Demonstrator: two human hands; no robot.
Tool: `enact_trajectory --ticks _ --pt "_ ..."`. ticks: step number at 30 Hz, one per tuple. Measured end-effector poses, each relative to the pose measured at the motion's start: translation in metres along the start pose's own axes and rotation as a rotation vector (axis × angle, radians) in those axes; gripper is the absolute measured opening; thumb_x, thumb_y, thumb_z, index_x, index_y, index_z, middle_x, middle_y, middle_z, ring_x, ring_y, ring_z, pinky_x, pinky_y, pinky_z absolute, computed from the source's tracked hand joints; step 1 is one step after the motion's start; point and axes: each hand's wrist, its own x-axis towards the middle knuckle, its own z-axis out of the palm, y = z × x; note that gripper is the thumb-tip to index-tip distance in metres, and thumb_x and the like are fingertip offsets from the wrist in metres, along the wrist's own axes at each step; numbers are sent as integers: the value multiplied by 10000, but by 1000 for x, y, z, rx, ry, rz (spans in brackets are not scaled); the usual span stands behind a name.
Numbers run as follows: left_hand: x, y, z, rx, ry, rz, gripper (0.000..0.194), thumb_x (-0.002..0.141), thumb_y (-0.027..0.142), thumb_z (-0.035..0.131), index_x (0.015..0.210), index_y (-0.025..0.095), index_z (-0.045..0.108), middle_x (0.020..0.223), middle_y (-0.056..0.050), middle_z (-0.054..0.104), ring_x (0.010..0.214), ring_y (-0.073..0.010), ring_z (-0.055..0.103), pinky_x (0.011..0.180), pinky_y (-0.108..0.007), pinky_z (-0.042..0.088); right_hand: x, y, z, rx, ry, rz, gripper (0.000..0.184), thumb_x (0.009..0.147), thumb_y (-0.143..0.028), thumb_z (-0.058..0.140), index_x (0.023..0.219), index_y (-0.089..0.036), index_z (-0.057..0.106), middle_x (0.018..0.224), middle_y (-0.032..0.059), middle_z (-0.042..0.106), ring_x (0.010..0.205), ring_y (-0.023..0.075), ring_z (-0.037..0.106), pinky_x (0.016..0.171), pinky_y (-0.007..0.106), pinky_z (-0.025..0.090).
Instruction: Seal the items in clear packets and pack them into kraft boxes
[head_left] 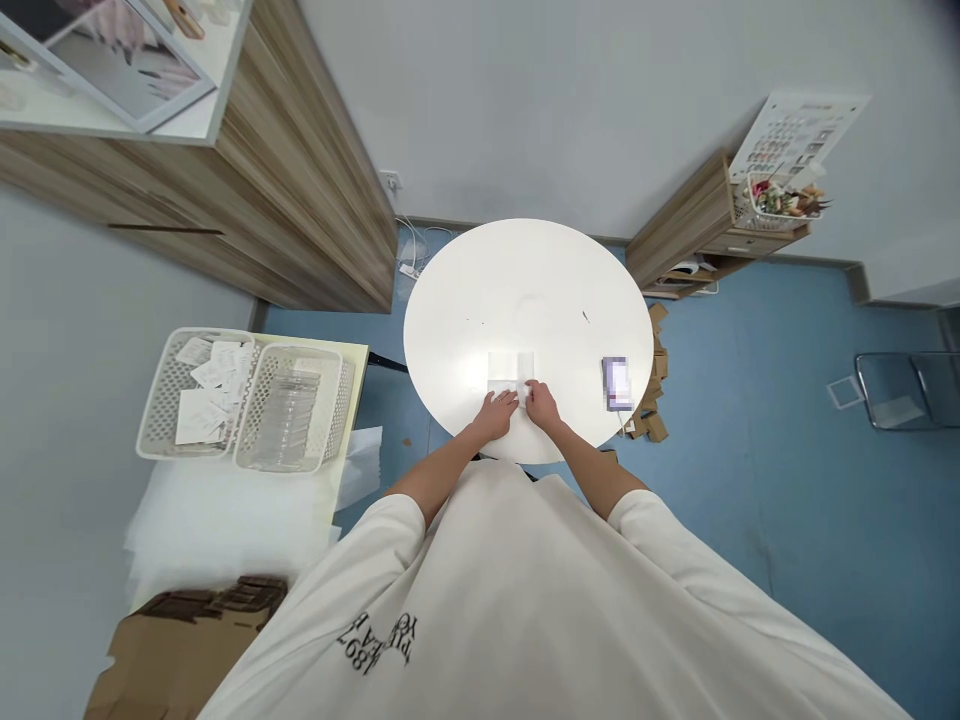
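Observation:
A thin white packing sheet (502,366) lies near the front edge of the round white table (517,260), its right side folded over into a narrow strip. My left hand (496,413) rests flat on the sheet's lower left part, fingers stretched out. At the folded strip, my right hand (541,404) has its fingers curled and pinched on the sheet's edge. Whether anything lies inside the fold cannot be seen.
A phone (618,384) with a cable lies on the table's right side. Left of me, a side table holds a basket of cards (161,400), a basket of clear cases (330,405), stacked white sheets (225,515) and flat cardboard (180,660). Small boxes (654,425) lie on the floor.

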Motion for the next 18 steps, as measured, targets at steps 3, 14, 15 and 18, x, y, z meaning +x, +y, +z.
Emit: enact_trajectory --ticks 3,14,15,18 --pt "-4 -5 2 -91 150 -158 532 876 84 449 1392 196 514 1598 -120 374 1494 -284 320 1216 -486 257 -1 -2 3 -120 -41 -37 508 927 -187 521 1429 -215 449 1272 129 504 1072 242 575 885 323 471" --pt "32 -2 -10 -534 237 -974 632 809 358 686 1337 211 371 1417 -180 457 1186 -352 594 851 -428 523 4 -10 2 -235 -84 14 496 933 -219 555 1408 -249 417 1256 119 487 1063 258 564 840 338 455" --pt "36 0 -11 -518 236 -993 631 809 356 683 1338 211 368 1412 -188 463 1188 -356 595 857 -436 517 4 -10 1 -233 -86 13 495 933 -215 553 1407 -249 417 1256 122 488 1061 260 565 839 340 455" --pt "45 4 -9 -418 246 -992 577 839 325 631 1335 195 365 1396 -232 490 1248 -388 558 933 -503 472 4 -11 0 -224 -90 9 490 931 -206 549 1402 -247 419 1250 128 492 1062 267 566 837 347 455"
